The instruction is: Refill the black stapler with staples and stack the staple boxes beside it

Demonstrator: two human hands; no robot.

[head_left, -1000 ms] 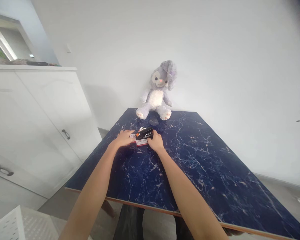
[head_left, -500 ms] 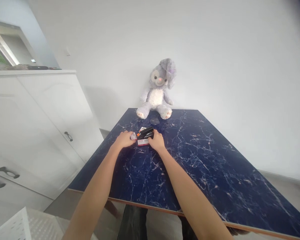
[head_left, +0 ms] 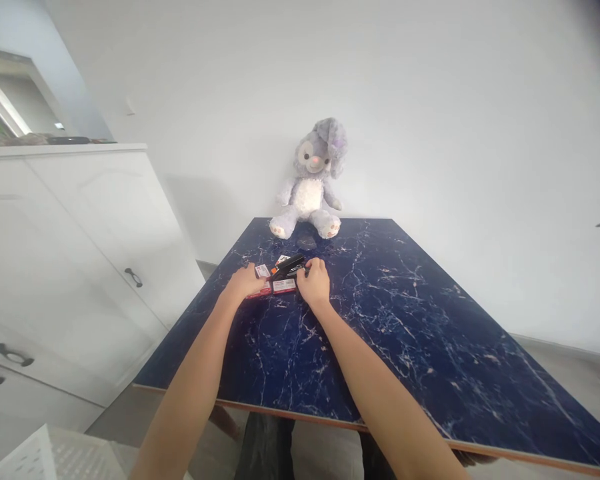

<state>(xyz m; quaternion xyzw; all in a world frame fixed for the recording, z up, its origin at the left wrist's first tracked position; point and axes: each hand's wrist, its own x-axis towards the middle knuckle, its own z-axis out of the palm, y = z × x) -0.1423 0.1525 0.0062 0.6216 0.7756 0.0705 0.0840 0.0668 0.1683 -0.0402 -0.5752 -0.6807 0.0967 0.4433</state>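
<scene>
My left hand (head_left: 245, 282) is closed on a small red-and-white box (head_left: 263, 271), with a red edge showing below the thumb. Beside it on the table lies another red-and-white box (head_left: 283, 286), with a printed label facing me. A long black object (head_left: 290, 263), like a stapler, leans across behind that box, with a bit of orange at its left end. My right hand (head_left: 314, 283) is curled at the right end of these black pieces, fingertips bent together. What exactly it pinches is too small to tell. A white printed card or box (head_left: 283, 259) peeks out behind.
A grey plush rabbit (head_left: 309, 193) sits at the far edge of the blue marbled table (head_left: 400, 333), against the wall. A dark, flat, rounded item (head_left: 307, 243) lies before its feet. White cabinets (head_left: 80, 267) stand on the left, and a white perforated basket (head_left: 75, 457) below.
My left hand has shifted slightly left, its box turned so that a red side shows under the thumb. My right fingers have come off the front box's corner and bent over the black pieces.
</scene>
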